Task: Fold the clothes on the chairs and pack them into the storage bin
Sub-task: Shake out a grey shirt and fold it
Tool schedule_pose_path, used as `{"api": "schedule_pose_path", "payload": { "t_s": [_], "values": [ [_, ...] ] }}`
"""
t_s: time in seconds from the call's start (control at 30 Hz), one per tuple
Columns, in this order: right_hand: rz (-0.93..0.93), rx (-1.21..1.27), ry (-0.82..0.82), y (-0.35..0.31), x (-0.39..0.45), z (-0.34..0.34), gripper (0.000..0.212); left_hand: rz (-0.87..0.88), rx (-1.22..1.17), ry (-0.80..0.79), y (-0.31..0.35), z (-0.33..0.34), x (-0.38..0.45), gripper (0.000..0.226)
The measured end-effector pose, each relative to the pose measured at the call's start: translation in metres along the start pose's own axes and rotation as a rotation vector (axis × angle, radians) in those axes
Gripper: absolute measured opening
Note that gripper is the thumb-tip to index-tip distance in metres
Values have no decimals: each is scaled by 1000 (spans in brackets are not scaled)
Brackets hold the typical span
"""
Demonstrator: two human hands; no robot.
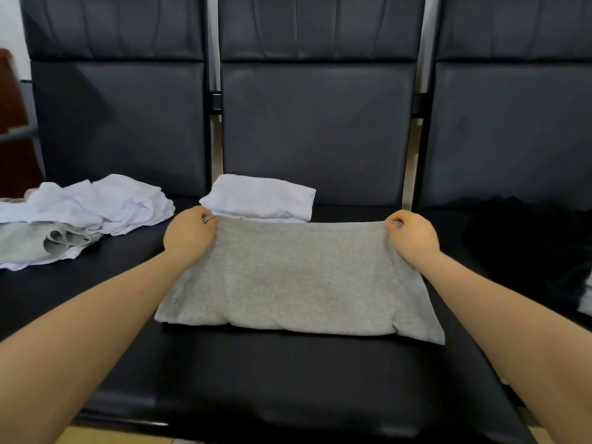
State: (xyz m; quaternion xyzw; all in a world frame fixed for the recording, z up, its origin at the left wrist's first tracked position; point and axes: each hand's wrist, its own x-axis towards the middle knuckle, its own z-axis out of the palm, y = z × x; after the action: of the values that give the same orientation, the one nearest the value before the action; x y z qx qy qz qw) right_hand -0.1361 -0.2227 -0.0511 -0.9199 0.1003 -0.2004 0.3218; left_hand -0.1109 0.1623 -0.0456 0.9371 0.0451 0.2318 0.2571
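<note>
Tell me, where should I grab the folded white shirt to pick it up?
Probably slide both hands under the short ends of the white shirt, coming from left and right. It lies flat in stacked layers behind the grey shirt, so lifting underneath likely keeps the fold.

Setting: waiting area or office seating, indoors. Evidence: row of three joined black padded chairs [317,129] with tall stitched leatherette backs, linked by dark metal brackets [215,102]; pale plain wall [9,24] behind; brown wooden furniture [12,123] at far left; light floor [105,437] below.
</note>
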Motion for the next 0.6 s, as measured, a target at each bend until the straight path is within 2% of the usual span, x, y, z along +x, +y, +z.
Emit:
{"api": "schedule_pose_path", "payload": {
  "t_s": [0.13, 0.23, 0.37, 0.5, 0.6],
  "values": [
    [9, 22, -18, 5, 8, 8, 17, 8, 26, -16, -7, 7, 0, 20],
    [31, 33, -116, 11, 10, 10, 22, -9, 60, -67, -14, 6, -2, 20],
    [45, -61, -176, 17, 5, -1, 33, -29, 164, -151, -22, -1, -6, 20],
    [20, -331, -82, 25, -5, -23, 23, 11, 289, -67, -16, -7, -17, 32],
    [87, -317, -11, 29, -12, -39, 18, 101, 273, -20, 1, -8, -36, 32]
  ]
}}
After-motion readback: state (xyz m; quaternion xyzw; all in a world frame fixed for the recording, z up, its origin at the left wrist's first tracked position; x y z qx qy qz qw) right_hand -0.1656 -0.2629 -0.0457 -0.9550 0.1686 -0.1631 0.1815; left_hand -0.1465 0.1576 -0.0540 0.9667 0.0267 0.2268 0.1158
